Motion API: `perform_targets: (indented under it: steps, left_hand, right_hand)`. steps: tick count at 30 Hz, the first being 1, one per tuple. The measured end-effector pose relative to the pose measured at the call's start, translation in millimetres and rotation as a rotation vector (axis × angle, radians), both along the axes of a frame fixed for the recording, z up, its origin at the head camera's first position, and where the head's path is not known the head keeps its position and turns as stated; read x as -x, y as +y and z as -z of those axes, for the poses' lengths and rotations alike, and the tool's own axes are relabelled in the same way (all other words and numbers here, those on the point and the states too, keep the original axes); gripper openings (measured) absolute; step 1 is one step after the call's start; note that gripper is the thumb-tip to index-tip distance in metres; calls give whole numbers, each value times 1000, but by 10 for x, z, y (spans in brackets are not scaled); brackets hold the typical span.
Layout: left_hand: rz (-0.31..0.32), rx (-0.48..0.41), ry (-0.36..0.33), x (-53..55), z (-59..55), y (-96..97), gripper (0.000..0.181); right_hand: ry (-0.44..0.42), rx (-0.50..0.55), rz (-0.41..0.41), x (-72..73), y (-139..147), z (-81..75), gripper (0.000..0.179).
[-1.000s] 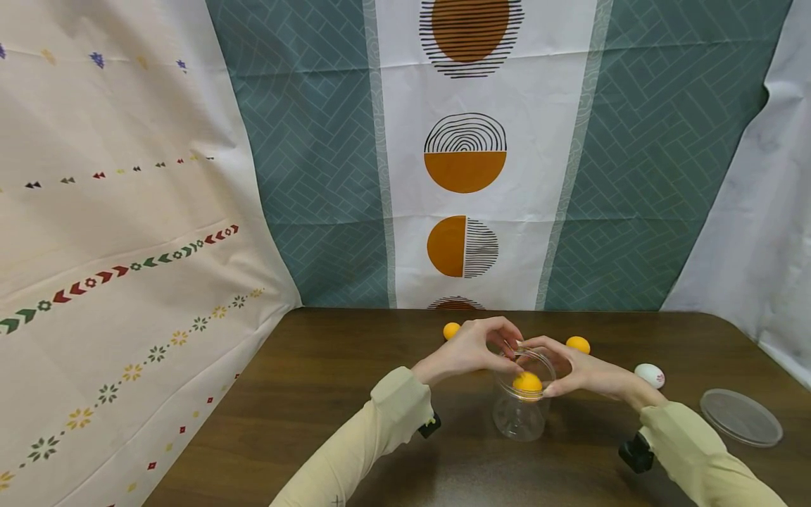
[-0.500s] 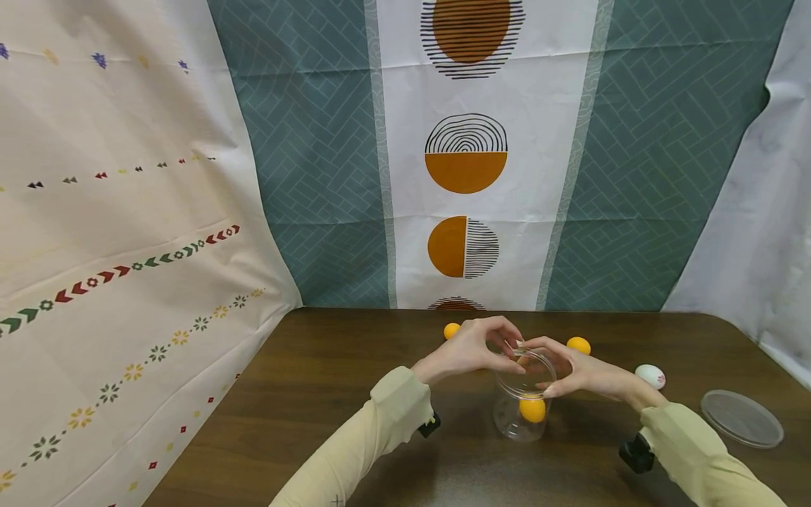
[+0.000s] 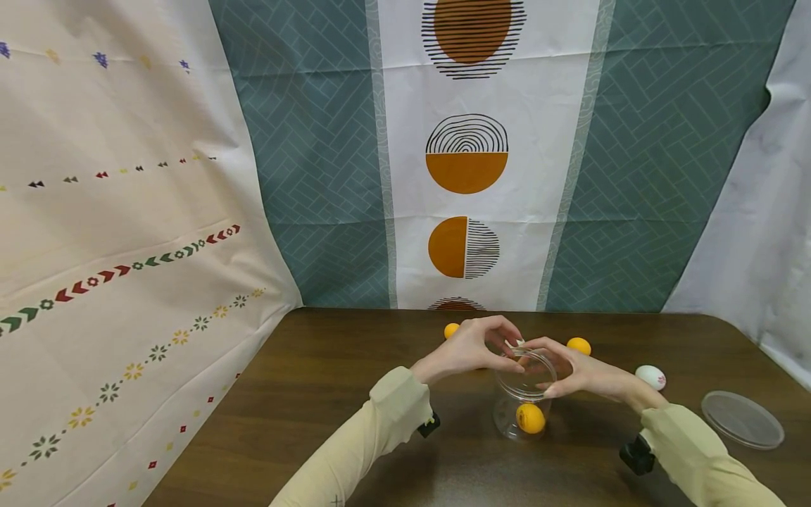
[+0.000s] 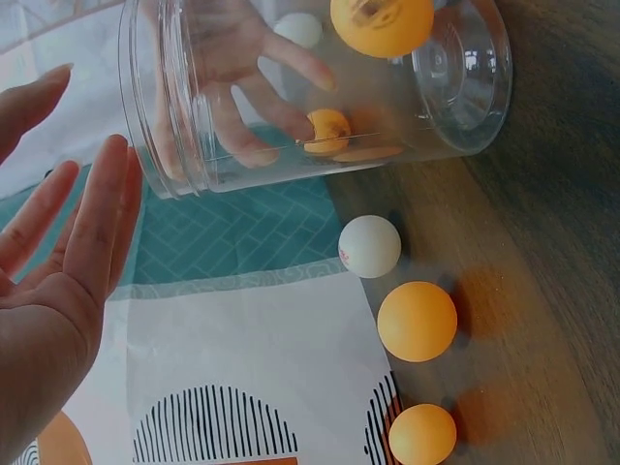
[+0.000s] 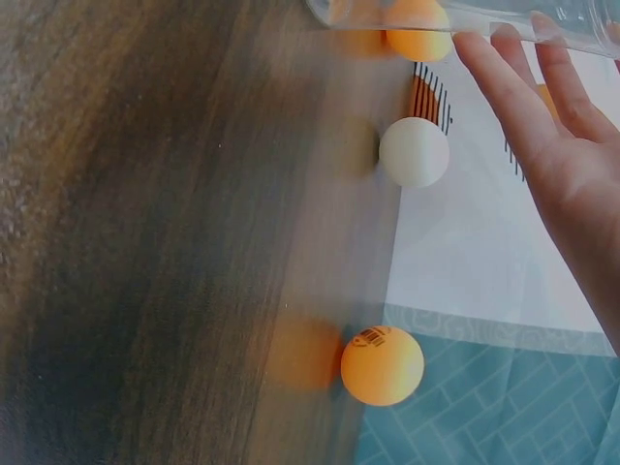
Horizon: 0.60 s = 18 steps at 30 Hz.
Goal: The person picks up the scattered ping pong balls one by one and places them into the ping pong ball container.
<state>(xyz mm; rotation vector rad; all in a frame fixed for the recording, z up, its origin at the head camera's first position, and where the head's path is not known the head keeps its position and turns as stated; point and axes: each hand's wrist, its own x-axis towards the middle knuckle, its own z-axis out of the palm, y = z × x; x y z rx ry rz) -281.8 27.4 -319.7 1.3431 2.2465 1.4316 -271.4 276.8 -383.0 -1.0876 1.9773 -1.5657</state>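
A clear plastic jar (image 3: 507, 415) stands upright on the table with its mouth uncovered. Inside, low down, is an orange ping-pong ball (image 3: 531, 418) with dark print on it. My right hand (image 3: 579, 367) holds the jar near its rim from the right, thumb in front and fingers behind, seen through the wall in the left wrist view. On the other side my left hand (image 3: 474, 346) has its fingertips right at the rim, thumb apart from the fingers, nothing held in it. A white ping-pong ball (image 4: 370, 246) lies on the table behind the jar.
Orange ping-pong balls, one (image 3: 451, 330) back left and another (image 3: 579, 346) back right, lie on the wooden table (image 3: 329, 394). Further right are a printed white ball (image 3: 650, 377) and a round translucent lid (image 3: 742, 419). Patterned cloth hangs behind the table.
The orange ball has dropped from the jar's mouth to low inside it, its print now showing. Both hands have stayed almost still at the rim.
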Motion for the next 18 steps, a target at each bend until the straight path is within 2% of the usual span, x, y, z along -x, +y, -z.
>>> perform_targets:
  steps: [4, 9, 13, 18]
  left_hand:
    - [21, -31, -25, 78, 69, 3, 37]
    - [21, -71, -70, 99, 63, -38, 33]
    - [2, -89, -69, 78, 5, -77, 32]
    - [-14, -114, -75, -33, -141, -151, 30]
  right_hand:
    - [-16, -7, 8, -5, -1, -2, 62]
    - [-6, 13, -18, -6, -8, 0, 62]
    - [-15, 17, -19, -1, -8, 3, 63]
    - [-6, 18, -20, 1, -7, -3, 63]
